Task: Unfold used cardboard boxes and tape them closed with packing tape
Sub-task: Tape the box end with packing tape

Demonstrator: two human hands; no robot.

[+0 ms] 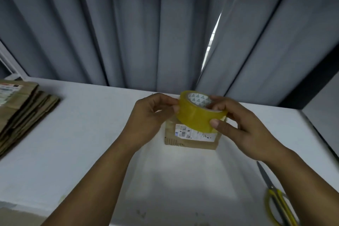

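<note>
Forearms fill the bottom edge; far left, flattened boxes sit stacked, waiting; left hand pinches the tape roll at its rim, probably hunting the loose end, right hand grips it steady above the small box on the table, scissors lying handy at right
</note>
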